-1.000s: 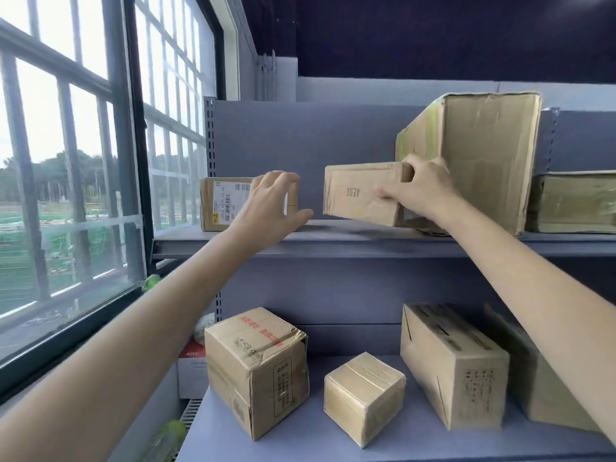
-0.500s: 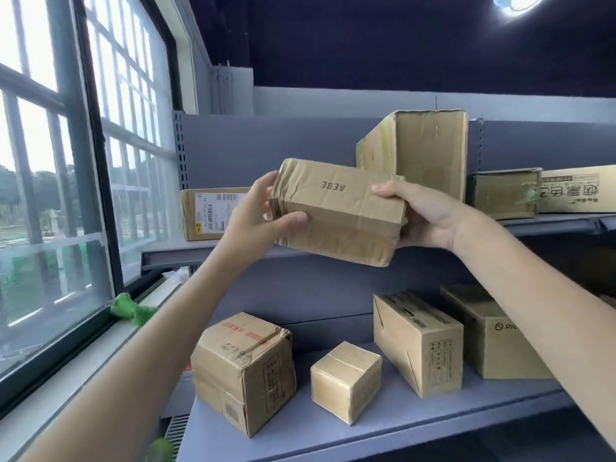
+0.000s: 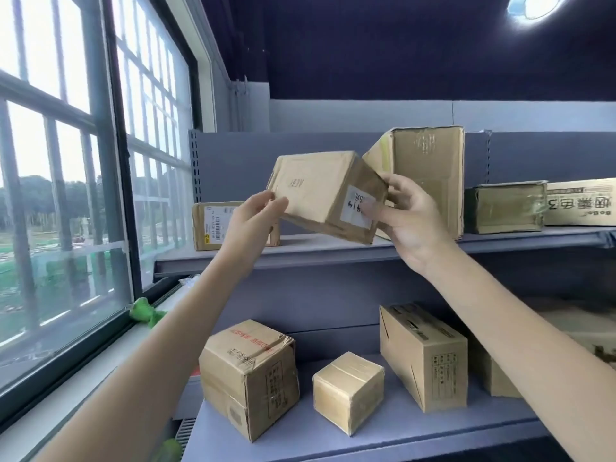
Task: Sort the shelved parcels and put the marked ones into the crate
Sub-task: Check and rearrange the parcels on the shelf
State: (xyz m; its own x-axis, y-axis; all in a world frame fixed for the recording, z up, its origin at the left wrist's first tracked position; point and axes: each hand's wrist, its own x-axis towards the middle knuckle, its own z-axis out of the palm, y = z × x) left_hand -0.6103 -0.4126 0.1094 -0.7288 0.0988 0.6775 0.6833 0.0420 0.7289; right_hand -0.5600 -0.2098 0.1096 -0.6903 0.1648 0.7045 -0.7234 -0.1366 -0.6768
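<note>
I hold a brown cardboard parcel [image 3: 315,191] in the air in front of the upper shelf [image 3: 333,250]. My left hand [image 3: 255,218] grips its left end and my right hand [image 3: 408,216] grips its right end. The end face turned toward me carries a white label [image 3: 356,210] with handwritten marks, partly under my right thumb. Printed letters show on the parcel's long side. No crate is in view.
On the upper shelf stand a barcode-labelled box [image 3: 213,225], a tall box [image 3: 430,175] and two flat boxes [image 3: 505,206] at right. The lower shelf [image 3: 333,438] bears several boxes, including a small cube [image 3: 348,390]. A window [image 3: 66,195] is on the left.
The parcel came off the upper shelf into both hands. It has since been turned so its labelled end faces me, and my view shifted right.
</note>
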